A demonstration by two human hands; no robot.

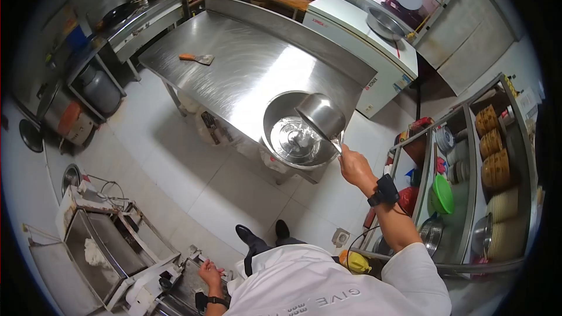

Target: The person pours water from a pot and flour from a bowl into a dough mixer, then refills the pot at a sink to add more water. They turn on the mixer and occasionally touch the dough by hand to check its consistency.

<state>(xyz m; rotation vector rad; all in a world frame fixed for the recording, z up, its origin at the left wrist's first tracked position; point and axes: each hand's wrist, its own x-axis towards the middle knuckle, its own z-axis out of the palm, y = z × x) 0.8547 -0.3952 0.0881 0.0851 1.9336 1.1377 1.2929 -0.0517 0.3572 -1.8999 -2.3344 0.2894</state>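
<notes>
My right hand [355, 167] covers the end of the handle on the shiny, round steel scoop [322, 116], and the inside of its tilted bowl is turned out of sight — the scoop itself hides part of the deep stainless-steel basin [276, 112]. Whether my left hand [211, 273] touches anything, I cannot tell; its forearm runs off the lower edge. The smaller print on my white shirt [293, 269] is unreadable.

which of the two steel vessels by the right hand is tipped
The smaller scoop held in the right hand; the wider basin beneath it sits upright on the table.
</notes>
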